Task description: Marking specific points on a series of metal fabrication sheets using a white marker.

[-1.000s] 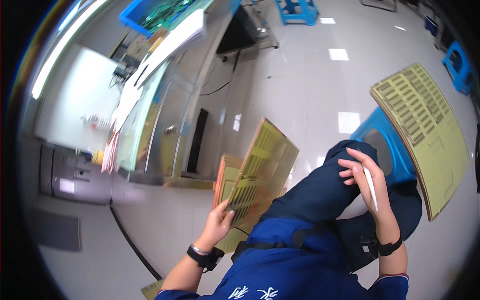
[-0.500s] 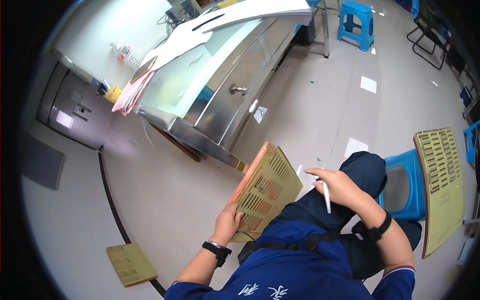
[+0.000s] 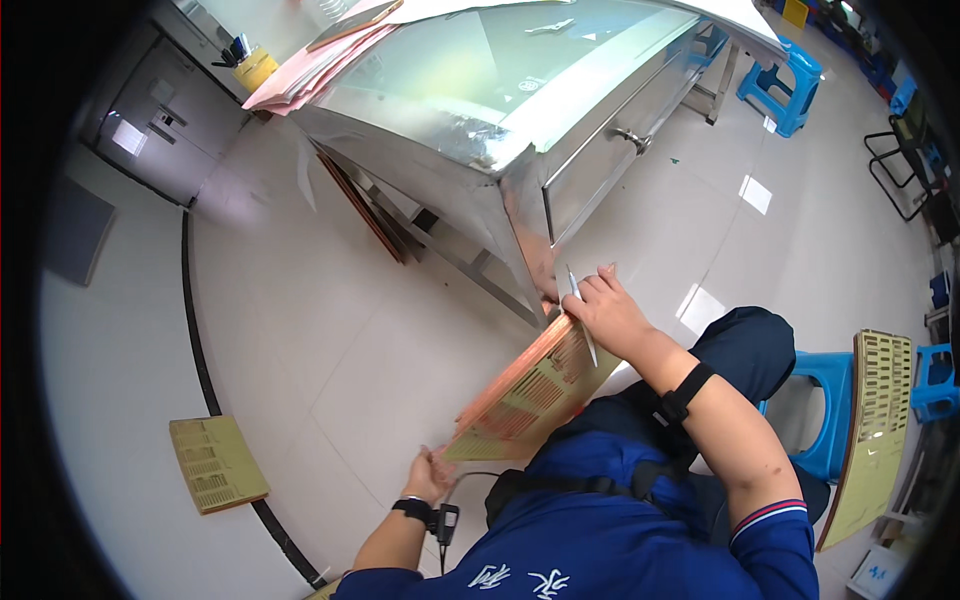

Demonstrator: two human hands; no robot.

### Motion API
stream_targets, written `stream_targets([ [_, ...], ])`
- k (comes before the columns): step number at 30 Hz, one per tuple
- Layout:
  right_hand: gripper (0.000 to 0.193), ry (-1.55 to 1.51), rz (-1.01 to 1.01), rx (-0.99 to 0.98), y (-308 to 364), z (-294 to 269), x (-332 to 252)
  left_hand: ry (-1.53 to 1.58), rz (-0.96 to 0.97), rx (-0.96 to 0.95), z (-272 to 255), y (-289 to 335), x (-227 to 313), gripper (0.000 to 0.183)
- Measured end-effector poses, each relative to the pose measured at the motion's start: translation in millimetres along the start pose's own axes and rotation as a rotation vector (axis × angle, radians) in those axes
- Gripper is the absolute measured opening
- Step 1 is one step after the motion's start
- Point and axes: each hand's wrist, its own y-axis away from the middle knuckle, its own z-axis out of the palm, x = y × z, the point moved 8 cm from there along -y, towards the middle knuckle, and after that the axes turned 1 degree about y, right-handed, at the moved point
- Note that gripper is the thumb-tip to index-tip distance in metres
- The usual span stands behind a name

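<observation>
A stack of yellow-green printed boards (image 3: pixel 530 398) with copper-orange edges stands tilted in front of my lap, close to the table's corner leg. My left hand (image 3: pixel 428 477) grips its lower left corner, the fingertips partly hidden behind the boards. At the upper right corner, my right hand (image 3: pixel 612 318) touches the top edge. A slim white pen (image 3: pixel 590 347) is held in that hand, slanting across the board's face. How firmly the right fingers press on the boards cannot be made out.
A steel table (image 3: pixel 420 150) with a glass top and drawer stands ahead, papers (image 3: pixel 330 60) on it. Yellow-green boards lean on a blue stool (image 3: pixel 825 420) at right, and more boards (image 3: pixel 218 462) lie on the floor at left. Another blue stool (image 3: pixel 790 90) stands far right.
My right hand has moved left with the pen, from above my thigh to the stack's upper corner. My left hand has slid to the lower corner, and the stack leans over more. The view has shifted.
</observation>
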Motion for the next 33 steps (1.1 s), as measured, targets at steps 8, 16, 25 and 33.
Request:
stream_targets([
  [8, 0.012, -0.016, -0.003, -0.129, 63.8, -21.1, -1.0, 0.131, -0.324, -0.419, 101.2, 24.6, -52.8, 0.078],
  [16, 0.009, 0.05, -0.05, -0.244, 105.3, -27.4, -16.0, -0.3, -0.259, -0.657, 155.8, -1.0, -45.5, 0.056],
  [25, 0.007, 0.14, -0.152, -0.295, 72.1, -22.3, -10.1, -0.436, -0.469, -0.58, 152.9, -13.9, -41.4, 0.049],
  [33, 0.014, 0.143, -0.015, -0.181, 12.6, -20.9, 22.8, -1.385, 0.958, -0.972, 199.5, -5.2, -12.0, 0.044],
])
